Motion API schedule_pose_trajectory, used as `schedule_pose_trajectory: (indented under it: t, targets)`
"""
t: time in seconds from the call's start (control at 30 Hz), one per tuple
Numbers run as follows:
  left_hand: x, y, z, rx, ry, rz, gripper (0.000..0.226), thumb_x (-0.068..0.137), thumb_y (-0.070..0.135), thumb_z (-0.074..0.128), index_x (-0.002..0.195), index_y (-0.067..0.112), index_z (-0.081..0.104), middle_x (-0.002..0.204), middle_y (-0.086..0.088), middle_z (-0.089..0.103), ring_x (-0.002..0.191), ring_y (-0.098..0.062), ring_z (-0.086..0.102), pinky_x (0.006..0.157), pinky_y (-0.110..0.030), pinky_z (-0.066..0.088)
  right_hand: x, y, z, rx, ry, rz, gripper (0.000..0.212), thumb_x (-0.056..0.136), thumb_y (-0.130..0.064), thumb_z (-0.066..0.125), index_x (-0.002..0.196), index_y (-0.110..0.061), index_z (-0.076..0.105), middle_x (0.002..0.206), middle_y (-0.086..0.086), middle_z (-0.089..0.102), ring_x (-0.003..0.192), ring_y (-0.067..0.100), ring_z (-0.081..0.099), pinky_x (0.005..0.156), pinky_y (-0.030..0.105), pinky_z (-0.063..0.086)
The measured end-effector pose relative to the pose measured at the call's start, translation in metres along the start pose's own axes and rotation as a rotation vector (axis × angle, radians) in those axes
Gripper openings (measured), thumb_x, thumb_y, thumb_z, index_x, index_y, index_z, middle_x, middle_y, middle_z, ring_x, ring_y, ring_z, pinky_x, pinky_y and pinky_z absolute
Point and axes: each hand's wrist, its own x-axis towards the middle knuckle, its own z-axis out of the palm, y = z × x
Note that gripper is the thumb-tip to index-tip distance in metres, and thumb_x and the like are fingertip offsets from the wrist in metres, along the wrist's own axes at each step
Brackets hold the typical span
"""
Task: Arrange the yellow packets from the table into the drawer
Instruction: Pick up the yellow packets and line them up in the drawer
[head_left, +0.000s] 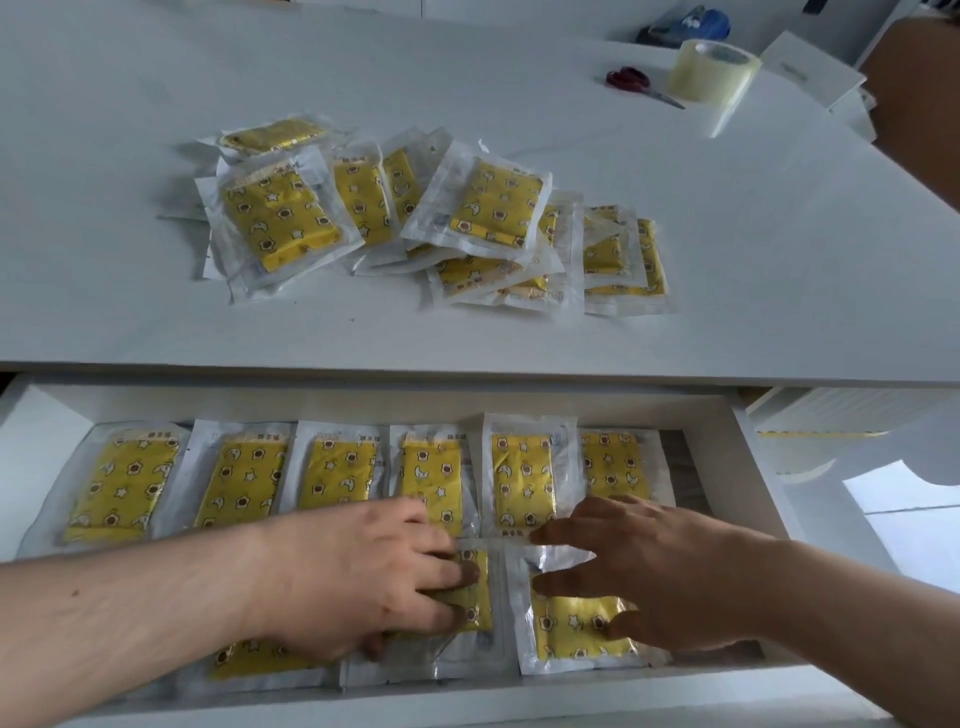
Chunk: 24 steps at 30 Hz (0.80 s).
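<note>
A loose heap of yellow packets (410, 213) in clear wrappers lies on the white table (467, 332). Below it the white drawer (748, 447) stands open, with a back row of several yellow packets (332, 473) laid side by side. My left hand (363, 577) rests flat, fingers spread, on a front-row packet (475, 597). My right hand (654, 571) lies spread over the neighbouring front-row packet (571, 629), touching it. Another front packet (249, 660) shows partly under my left forearm. Neither hand grips anything.
A roll of clear tape (714, 73) and red-handled scissors (631, 80) sit at the table's far right, beside white boxes (810, 67). A blue object (691, 23) lies behind them. White shelving (841, 415) stands to the right of the drawer.
</note>
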Motion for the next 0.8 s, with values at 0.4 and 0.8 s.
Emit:
schedule_pose_trajectory:
  t: [0.4, 0.8]
  targets:
    - [-0.018, -0.032, -0.128, -0.144, 0.67, -0.354, 0.039, 0.086, 0.054, 0.053, 0.105, 0.025, 0.07, 0.086, 0.009, 0.07, 0.078, -0.011, 0.062, 0.072, -0.028, 0.053, -0.025, -0.006, -0.11, 0.629, 0.516, 0.25, 0.036, 0.081, -0.047, 0.065, 0.117, -0.04, 0.067, 0.092, -0.035, 0.061, 0.1, -0.015, 0.056, 0.085, 0.006, 0.045]
    - [-0.088, -0.124, -0.141, -0.61, 0.544, -1.645, 0.053, 0.075, 0.071, 0.045, 0.094, 0.025, 0.06, 0.069, 0.004, 0.065, 0.064, -0.015, 0.065, 0.06, -0.024, 0.044, 0.042, 0.034, -0.219, 0.798, 0.954, 0.793, 0.024, 0.082, -0.035, 0.057, 0.068, -0.016, 0.062, 0.06, -0.002, 0.062, 0.056, 0.015, 0.057, 0.056, 0.03, 0.051]
